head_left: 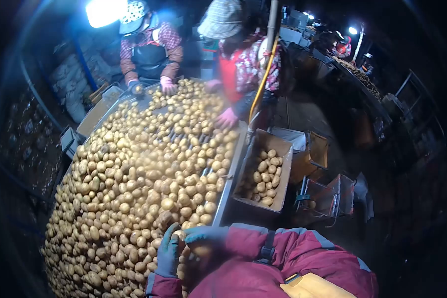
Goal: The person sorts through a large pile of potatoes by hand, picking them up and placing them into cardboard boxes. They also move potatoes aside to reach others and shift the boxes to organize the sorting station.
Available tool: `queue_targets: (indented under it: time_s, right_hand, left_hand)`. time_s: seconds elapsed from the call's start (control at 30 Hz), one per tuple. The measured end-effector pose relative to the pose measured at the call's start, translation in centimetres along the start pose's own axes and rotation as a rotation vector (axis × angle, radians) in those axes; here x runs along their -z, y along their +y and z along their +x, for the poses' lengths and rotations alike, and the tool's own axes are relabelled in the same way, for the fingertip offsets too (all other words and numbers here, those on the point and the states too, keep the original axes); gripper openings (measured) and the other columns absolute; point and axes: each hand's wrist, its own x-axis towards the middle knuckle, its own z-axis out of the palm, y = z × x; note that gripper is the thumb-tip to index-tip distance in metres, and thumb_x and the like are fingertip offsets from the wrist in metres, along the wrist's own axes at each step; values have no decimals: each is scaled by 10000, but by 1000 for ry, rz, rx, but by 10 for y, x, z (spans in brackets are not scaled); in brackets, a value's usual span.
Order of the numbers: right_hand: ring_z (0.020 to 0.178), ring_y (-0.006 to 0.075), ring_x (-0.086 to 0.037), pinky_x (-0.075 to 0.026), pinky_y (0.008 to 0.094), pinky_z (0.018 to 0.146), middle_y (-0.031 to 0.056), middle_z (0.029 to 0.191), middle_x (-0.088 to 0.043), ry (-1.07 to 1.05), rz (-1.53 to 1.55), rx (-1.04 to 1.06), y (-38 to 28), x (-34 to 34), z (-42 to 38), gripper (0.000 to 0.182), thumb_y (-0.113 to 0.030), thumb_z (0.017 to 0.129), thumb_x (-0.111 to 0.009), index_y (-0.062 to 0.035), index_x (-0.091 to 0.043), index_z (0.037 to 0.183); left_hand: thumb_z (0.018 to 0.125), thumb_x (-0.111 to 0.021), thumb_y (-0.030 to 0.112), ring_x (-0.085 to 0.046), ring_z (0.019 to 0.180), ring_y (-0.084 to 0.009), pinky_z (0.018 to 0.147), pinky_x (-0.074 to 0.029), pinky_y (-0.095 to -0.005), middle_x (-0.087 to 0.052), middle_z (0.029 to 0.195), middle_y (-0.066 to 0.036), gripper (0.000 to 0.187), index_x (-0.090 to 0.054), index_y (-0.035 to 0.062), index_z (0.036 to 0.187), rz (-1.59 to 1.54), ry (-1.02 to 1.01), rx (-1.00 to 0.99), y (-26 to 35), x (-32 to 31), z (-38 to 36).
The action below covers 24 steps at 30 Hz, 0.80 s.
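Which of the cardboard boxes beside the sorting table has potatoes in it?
The nearest brown cardboard box, hard against the metal table edge, holds a pile of yellow potatoes. The open cardboard boxes farther right show none.

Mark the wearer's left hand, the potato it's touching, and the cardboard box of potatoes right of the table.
left hand [168, 253], head view, back of the gloved hand.
potato [179, 235], head view, its visible top between the gloves.
cardboard box [270, 140], head view, bare far wall.

We see potatoes [134, 174] heaped on the surface [225, 193], a box [263, 171] of potatoes just right of it, two co-workers behind, and both hands at the near edge.
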Motion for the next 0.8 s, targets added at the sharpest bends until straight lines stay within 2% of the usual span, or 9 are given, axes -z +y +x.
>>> queue_targets:
  time_s: [0.03, 0.1, 0.27, 0.33, 0.53, 0.63, 0.7, 0.73, 0.8]
  right_hand:
    - [1100, 193, -617, -514, 373, 941, 89, 1289, -637, 18, -383, -10, -31, -11, -18, 424, -302, 1011, -628, -38, -566, 1336]
    - [1086, 197, -616, -515, 377, 917, 95, 1294, -637, 72, 526, -57, -30, -11, -31, 442, -335, 1014, -625, -39, -570, 1338]
    - [1079, 207, -635, -478, 357, 976, 121, 1274, -674, 100, 361, -173, -13, 33, -69, 515, -412, 1043, -556, 15, -619, 1324]
    - [1068, 218, -642, -478, 357, 976, 129, 1260, -684, 141, 206, 5, -40, 26, -90, 536, -430, 1048, -538, 25, -631, 1316]
    - [1056, 162, -628, -498, 358, 819, 30, 1204, -693, 326, 366, -96, -46, 57, -134, 344, -385, 1027, -556, -130, -667, 1231]
    - [1054, 202, -656, -576, 363, 779, 48, 1154, -692, 364, 308, -78, -82, 78, -164, 373, -342, 1020, -563, -90, -631, 1286]
    - [1068, 200, -631, -536, 362, 883, 97, 1197, -681, 445, -160, 337, -65, 105, -184, 362, -224, 953, -643, -28, -672, 1257]
    - [1031, 207, -646, -551, 373, 857, 111, 1182, -684, 490, 231, 194, -72, 113, -200, 378, -249, 950, -657, -26, -670, 1256]
    - [923, 236, -675, -580, 407, 773, 137, 1132, -690, 539, 213, 236, -72, 138, -224, 443, -330, 954, -667, -19, -654, 1269]
  left_hand:
    - [1081, -514, 305, -582, 1216, -194, 1030, -486, -299, -582, 1384, -137, 504, -498, -18, 1467, -17, -28, 1, 0, -10, 5]
    - [1091, -485, 340, -564, 1259, -207, 1070, -463, -317, -577, 1399, -146, 523, -501, -27, 1463, -63, -76, 3, 9, -36, 11]
    - [1098, -445, 384, -539, 1314, -236, 1115, -428, -337, -565, 1434, -159, 562, -491, -30, 1476, 47, -129, -100, 13, -86, 24]
    - [1099, -442, 374, -501, 1369, -248, 1137, -401, -349, -532, 1487, -174, 559, -483, -27, 1486, 161, -147, -77, 5, -91, 29]
    - [1098, -459, 281, -489, 1378, -226, 1140, -403, -332, -513, 1508, -153, 502, -470, -21, 1498, 116, -32, -12, 24, -128, 38]
    - [1092, -458, 191, -508, 1354, -237, 1117, -424, -326, -542, 1465, -170, 468, -452, -47, 1495, 76, 73, -7, -46, -98, 53]
    - [1021, -612, 218, -514, 1352, -298, 1139, -405, -386, -536, 1467, -202, 488, -528, 0, 1449, 359, 213, -31, -60, -94, 41]
    - [1000, -634, 226, -493, 1370, -331, 1155, -385, -407, -518, 1477, -221, 508, -530, -3, 1441, 600, 229, -146, -80, -86, 39]
    - [933, -703, 273, -421, 1421, -409, 1199, -324, -464, -457, 1523, -256, 607, -523, -2, 1443, 960, 246, -270, -114, -80, 23]
